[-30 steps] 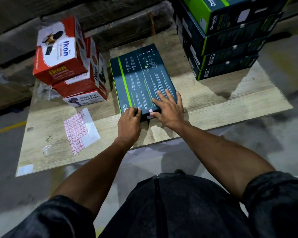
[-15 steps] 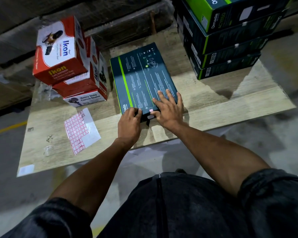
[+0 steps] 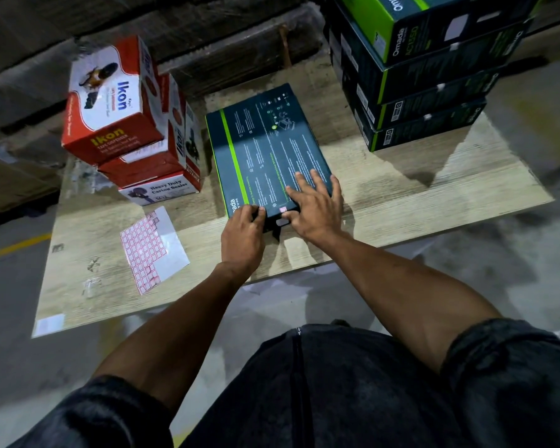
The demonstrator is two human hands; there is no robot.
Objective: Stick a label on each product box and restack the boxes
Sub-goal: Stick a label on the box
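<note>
Nothing much has shifted: my right hand [image 3: 316, 205] still presses flat on the dark box [image 3: 265, 153] at twelve o'clock, my left hand [image 3: 243, 232] pinching its near edge; label [image 3: 283, 209] looks seated.

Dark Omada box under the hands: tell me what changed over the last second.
Almost nothing. The dark Omada box lies flat in the same spot. The left hand still holds its near edge, and the right hand stays spread on its top, thumb by the small pink label. Label sheet, red Ikon boxes and green-and-black stack are unmoved.
</note>
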